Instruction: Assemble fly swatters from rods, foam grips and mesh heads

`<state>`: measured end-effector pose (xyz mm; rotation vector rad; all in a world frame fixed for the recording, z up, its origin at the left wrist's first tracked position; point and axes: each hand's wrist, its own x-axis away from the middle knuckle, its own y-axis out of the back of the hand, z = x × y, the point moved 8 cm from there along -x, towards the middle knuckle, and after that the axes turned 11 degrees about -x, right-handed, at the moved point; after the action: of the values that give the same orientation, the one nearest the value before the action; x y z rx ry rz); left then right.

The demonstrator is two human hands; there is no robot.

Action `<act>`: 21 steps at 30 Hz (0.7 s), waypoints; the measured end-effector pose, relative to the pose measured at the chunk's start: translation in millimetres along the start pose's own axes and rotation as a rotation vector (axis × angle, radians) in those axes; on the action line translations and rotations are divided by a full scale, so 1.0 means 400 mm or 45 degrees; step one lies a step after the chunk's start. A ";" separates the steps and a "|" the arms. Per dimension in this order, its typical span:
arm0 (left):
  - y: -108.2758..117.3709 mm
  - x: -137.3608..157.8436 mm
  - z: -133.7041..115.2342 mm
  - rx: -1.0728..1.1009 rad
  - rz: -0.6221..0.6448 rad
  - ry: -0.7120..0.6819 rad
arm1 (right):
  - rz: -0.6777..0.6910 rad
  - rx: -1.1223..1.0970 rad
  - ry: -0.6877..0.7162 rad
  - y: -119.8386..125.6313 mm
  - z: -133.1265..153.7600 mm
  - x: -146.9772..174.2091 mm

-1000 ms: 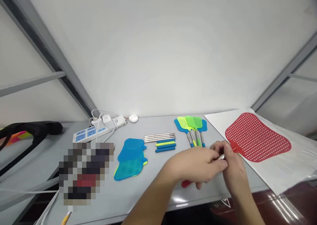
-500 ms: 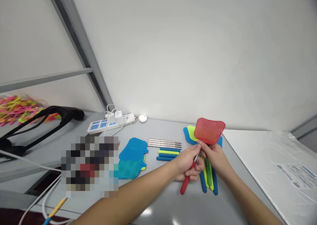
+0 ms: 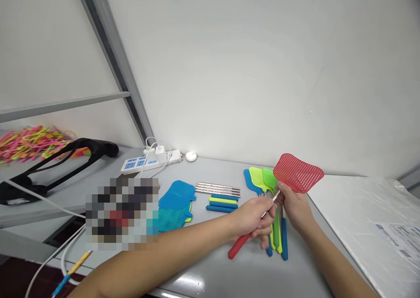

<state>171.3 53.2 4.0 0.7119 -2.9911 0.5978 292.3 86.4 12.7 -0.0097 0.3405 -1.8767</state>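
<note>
A red fly swatter (image 3: pixel 299 173) is held between both hands, its mesh head up to the right and its red grip down to the left. My left hand (image 3: pixel 253 217) is closed round its metal shaft near the grip. My right hand (image 3: pixel 295 206) pinches the neck where the head meets the shaft. Behind and below the hands lie several swatters, among them a yellow swatter (image 3: pixel 257 177), a green swatter (image 3: pixel 269 177) and a blue swatter (image 3: pixel 284 241); the hands partly cover them.
Several metal rods (image 3: pixel 218 189) lie beside loose blue and yellow grips (image 3: pixel 222 204). Loose blue swatter heads (image 3: pixel 177 196) are stacked further left. A power strip (image 3: pixel 151 161) stands near the wall. A plastic-wrapped white board (image 3: pixel 357 206) lies at right; a black frame (image 3: pixel 93 147) is at left.
The red head has moved right and turned, and more shaft shows between my hands. My right hand has shifted slightly right. The view has shifted a little.
</note>
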 end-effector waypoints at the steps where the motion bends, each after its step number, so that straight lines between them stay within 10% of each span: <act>1: 0.006 0.028 0.005 -0.043 0.008 0.019 | -0.013 -0.038 0.012 0.004 0.001 -0.007; 11: 0.066 0.145 0.026 -0.708 -0.127 0.224 | -0.085 -0.201 0.113 0.039 0.028 -0.016; 15: 0.058 0.168 -0.018 -1.250 -0.405 0.056 | 0.115 -0.086 -0.035 -0.027 0.006 0.049; 21: 0.050 0.171 0.009 -1.118 -0.341 0.164 | 0.414 0.078 -0.139 -0.131 -0.051 0.122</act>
<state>101.7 38.6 0.0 0.8816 -2.5523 -0.6207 224.1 60.9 -2.3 -0.0145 0.1956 -1.5569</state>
